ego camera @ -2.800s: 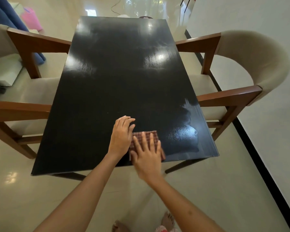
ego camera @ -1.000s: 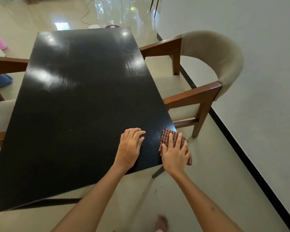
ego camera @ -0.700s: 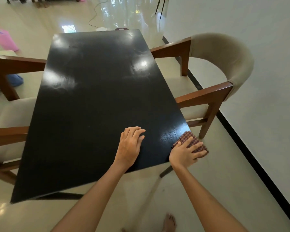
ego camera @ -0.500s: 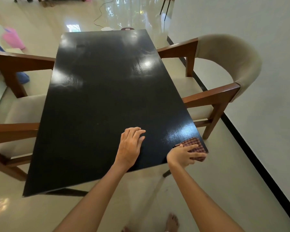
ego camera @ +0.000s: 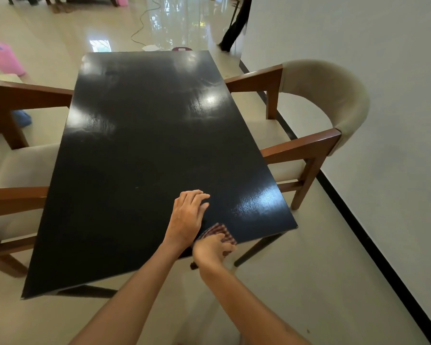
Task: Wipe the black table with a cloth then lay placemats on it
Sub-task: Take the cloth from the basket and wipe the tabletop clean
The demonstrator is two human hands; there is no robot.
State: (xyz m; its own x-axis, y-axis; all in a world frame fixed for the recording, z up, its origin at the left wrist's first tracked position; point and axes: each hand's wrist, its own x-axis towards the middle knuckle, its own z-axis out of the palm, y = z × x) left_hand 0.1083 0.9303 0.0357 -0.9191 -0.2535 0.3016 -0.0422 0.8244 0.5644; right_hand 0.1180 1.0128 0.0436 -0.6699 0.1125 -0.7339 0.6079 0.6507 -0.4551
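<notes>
The cloth point(ego camera: 218, 232), a small folded piece in a dark red-and-white check, lay on the near edge of the black tabletop point(ego camera: 144, 150), low and a little right of centre in the frame; part of it showed beyond the fingers, the rest was hidden under the right hand point(ego camera: 213, 248); that hand's grip was closed over the cloth, fingers curled down onto it and pressing it against the tabletop's rim, the knuckles raised. Just to the left and slightly higher, the left hand point(ego camera: 188, 217) rested flat on the tabletop with its grip wide and holding nothing, fingers together and pointing toward the upper right, its wrist almost touching the right hand. Both bare forearms ran in from the bottom edge of the frame. The tabletop filled the middle of the picture, glossy, with pale window glare in several patches and a brighter sheen near its lower right corner; no container stood on it. A wooden chair with a beige curved back point(ego camera: 329, 95) sat at the right of the frame, tucked beside the tabletop, near the white wall; another chair point(ego camera: 13, 170) of the same kind was at the left edge. A pink object point(ego camera: 5, 58) stood on the shiny floor at the upper left.
</notes>
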